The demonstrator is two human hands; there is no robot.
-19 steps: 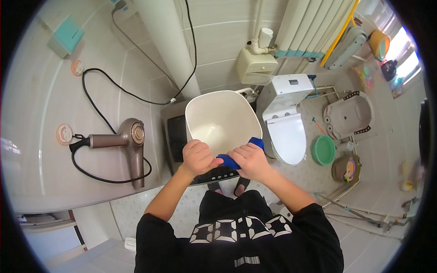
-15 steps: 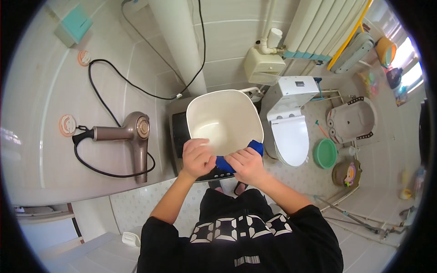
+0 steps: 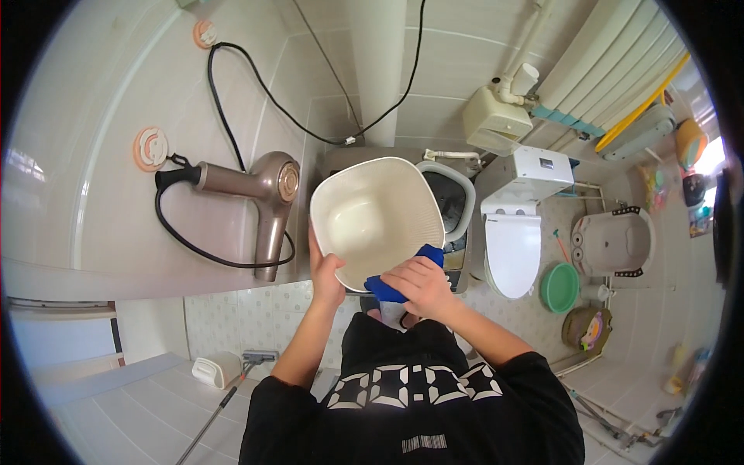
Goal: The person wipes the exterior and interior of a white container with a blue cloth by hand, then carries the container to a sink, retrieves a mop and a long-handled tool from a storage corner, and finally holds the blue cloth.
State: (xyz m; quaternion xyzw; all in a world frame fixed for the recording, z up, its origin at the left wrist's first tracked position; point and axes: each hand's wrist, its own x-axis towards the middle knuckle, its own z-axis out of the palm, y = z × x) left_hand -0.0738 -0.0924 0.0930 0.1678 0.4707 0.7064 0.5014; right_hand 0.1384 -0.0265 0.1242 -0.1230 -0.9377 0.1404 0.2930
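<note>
A cream, rounded-square bucket [image 3: 418, 209] stands in front of me, its mouth facing up and its inside bare. My left hand [image 3: 325, 271] holds the bucket by its near left side, thumb at the rim and fingers along the outer wall. A blue cloth [image 3: 381, 290] is bunched under my right hand [image 3: 421, 285], whose fingers are closed over it at the near right rim. Part of the cloth sticks up past the rim. The bucket's underside is hidden.
A hair dryer [image 3: 271, 217] hangs on the left wall with its black cord looped. Beyond the bucket's right side sits a grey-rimmed container [image 3: 463, 203] with a dark inside. Farther right are a white toilet [image 3: 511, 252], a green basin [image 3: 559, 287] and a pale tub [image 3: 577, 244].
My left hand has gone from the near rim to the bucket's left side and grips it. The bucket has tilted and turned slightly, uncovering the grey-rimmed container. The view has shifted left.
</note>
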